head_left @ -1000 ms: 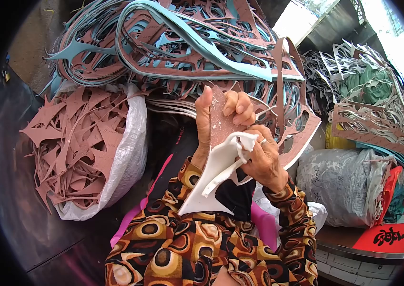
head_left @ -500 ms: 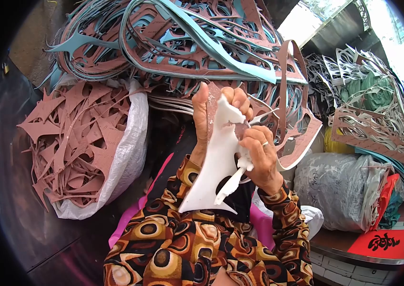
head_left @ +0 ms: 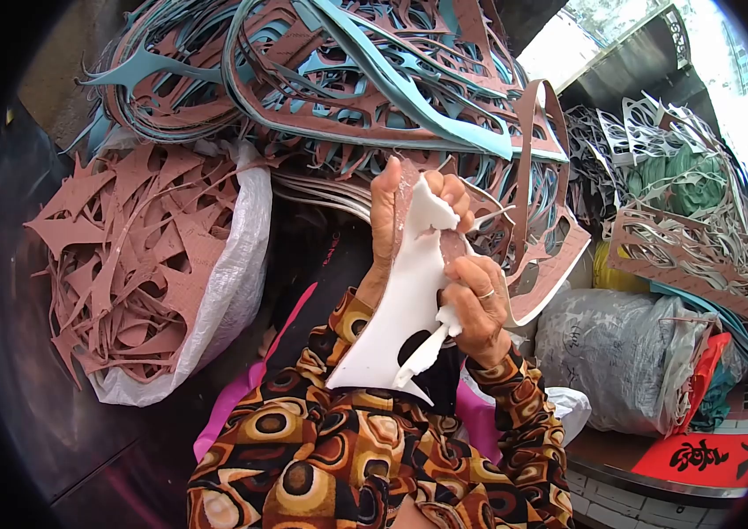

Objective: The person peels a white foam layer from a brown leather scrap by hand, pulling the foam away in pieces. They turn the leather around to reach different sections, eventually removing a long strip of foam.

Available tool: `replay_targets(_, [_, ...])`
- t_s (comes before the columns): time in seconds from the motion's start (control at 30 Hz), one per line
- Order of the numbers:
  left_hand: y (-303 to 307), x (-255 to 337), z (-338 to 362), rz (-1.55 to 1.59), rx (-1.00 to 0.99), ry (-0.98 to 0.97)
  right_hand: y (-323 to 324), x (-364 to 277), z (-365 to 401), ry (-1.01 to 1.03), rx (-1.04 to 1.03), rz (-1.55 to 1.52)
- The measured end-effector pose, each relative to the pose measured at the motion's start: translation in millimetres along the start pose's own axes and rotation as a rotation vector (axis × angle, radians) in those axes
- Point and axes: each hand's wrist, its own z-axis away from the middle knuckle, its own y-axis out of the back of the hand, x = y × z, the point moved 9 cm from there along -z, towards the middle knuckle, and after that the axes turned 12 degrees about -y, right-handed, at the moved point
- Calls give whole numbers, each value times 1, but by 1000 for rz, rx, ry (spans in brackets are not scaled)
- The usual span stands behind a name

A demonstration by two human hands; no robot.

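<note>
Upright in front of my chest is a scrap of white foam sheet with a pinkish-brown backing, cut into curved edges and a hole. My left hand is closed around its upper end, thumb on the left edge and fingers curled over on the right. My right hand, with a ring on one finger, is closed on the scrap's right edge. A torn strip of white foam hangs below the right hand. Between the hands the foam is ripped, and a patch of brown backing shows there.
At left stands a white sack full of brown cut-out scraps. Bundled blue and brown offcuts are piled ahead. On the right are a grey plastic-wrapped bundle, more tied offcuts and a red sheet with black lettering.
My right hand has moved slightly down along the scrap's edge. More brown backing shows between my hands. The left hand keeps its hold, and the whole view has shifted a little.
</note>
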Motion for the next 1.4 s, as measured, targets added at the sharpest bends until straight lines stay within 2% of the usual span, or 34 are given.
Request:
replay_targets(0.13, [15,6,-1,27,116,-14,-5,5,-4,-44,-9,-37])
replay_targets(0.23, [15,6,0,-47,122,-13,-8,7,-1,-39,-21,-63])
replay_targets(0.37, [26,-3,0,14,130,21,-7,11,3,-42,-49,-77])
replay_targets(0.43, [31,-10,2,91,141,76,-7,12,7,11,-163,-207])
replay_targets(0.5, [32,-14,1,100,167,97,-7,17,14,21,-212,-212])
replay_targets(0.63, [33,-20,-2,146,165,123,0,29,20,-95,-131,-240])
replay_targets(0.7, [29,-21,-2,161,115,128,12,33,13,-168,77,-42])
replay_targets(0.73, [23,-20,-2,174,64,132,9,35,10,-165,-2,-14])
replay_targets(0.83, [23,-13,-2,132,80,100,1,33,9,-87,-98,28])
replay_targets(0.97, [18,-11,1,91,40,58,0,31,10,-76,-79,25])
replay_targets(1.1, [25,-17,6,105,113,49,-2,36,9,-144,-109,-79])
replay_targets(1.17, [27,-22,7,148,137,55,1,39,16,-170,-78,-123])
replay_targets(1.23, [22,-20,5,151,78,34,2,40,25,-176,-44,-160])
replay_targets(1.37, [22,-17,1,88,49,65,3,40,28,-206,21,-121])
replay_targets(1.4, [18,-15,0,82,27,62,6,38,25,-218,91,-59])
